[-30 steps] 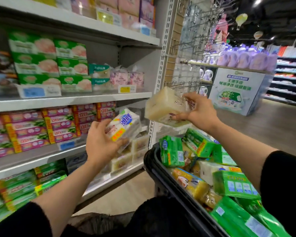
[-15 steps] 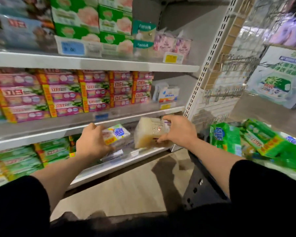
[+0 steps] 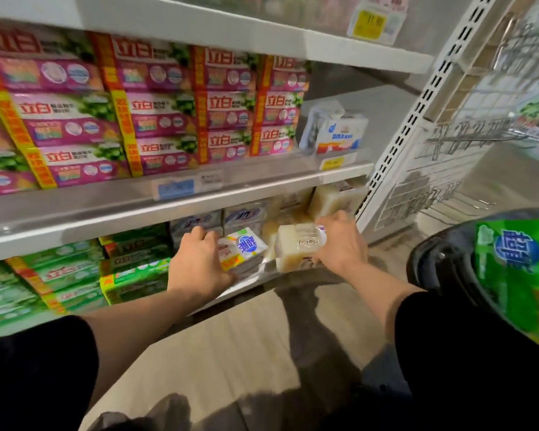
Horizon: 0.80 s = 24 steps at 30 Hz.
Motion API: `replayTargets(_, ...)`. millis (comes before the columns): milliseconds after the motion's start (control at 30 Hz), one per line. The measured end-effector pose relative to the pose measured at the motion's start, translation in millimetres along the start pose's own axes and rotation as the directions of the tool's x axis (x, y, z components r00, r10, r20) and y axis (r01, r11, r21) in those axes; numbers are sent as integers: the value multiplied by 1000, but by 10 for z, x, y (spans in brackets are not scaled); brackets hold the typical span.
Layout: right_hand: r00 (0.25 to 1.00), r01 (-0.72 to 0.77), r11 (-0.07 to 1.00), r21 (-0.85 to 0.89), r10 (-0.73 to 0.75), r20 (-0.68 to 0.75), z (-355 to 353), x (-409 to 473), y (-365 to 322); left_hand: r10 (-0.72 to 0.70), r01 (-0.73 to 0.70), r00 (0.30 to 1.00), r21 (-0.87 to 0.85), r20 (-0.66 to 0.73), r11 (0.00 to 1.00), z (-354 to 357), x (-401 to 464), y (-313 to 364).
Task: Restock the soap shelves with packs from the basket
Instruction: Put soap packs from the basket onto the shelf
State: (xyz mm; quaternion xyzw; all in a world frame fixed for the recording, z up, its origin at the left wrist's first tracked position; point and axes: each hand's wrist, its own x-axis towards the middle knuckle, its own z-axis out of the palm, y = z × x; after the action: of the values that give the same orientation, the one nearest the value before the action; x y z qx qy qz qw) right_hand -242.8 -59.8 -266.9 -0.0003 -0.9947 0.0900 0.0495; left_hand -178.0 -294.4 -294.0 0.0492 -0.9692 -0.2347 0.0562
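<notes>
your left hand [image 3: 199,265] grips a white soap pack [image 3: 242,248] with a blue round logo and yellow-orange corner; the pack sticks out to the right of your fingers, tilted, at the front edge of the lower shelf [image 3: 252,278]. your right hand [image 3: 339,244] holds a clear-wrapped pack of pale cream bars [image 3: 297,247], fingers curled over its right end, so the pack lies to the left of that hand and just beside the white one. both packs sit low over the lower shelf's front lip; whether they rest on it you cannot tell through the blur. behind them on that shelf are more cream bars [image 3: 333,199] and grey-white packs [image 3: 246,214], with green packs [image 3: 134,275] stacked further left. the shelf above carries rows of pink and red packs [image 3: 156,116] and a lone white and blue pack [image 3: 339,132] at its right end. the black basket [image 3: 442,259] stands at your right, well apart from both hands, with a green soap pack [image 3: 517,269] lying in it
</notes>
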Motion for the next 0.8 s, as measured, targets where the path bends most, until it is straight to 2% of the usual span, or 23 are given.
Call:
replayTargets(167,996,26,981,193,-7,-94,269,269,-54,-18,18,1000,-51,3,999,255,127,-73)
replayTargets(267,989,29,968,249,9,-148,383,442,-84,-51,50,999,-112,-7,992,336,197,-116)
replayTargets(433,989,15,903,429,49,-138,569,703,-50,-102,100,995,-128,-15,987,441,337,-135)
replayTargets(567,982,35,941,336,31,-188,665,707,-31,-148,144,989,-149,-22,978,485,396,-144)
replayTargets(633,959,-53,935,350,145,-242,716,652,-59,-169,163,985,-154,-23,974,505,406,-160)
replayTargets(700,905,-210,840,501,361,-226,751,604,-112,-185,178,982,-156,-27,971,526,407,-185)
replayTargets(733,883,-270,764,586,439,-165,766,595,-142,-191,185,981,-152,-28,971,536,405,-201)
replayTargets(800,884,-323,630,706,467,-12,818,591,-183,-208,203,978,-146,-23,968,549,397,-228)
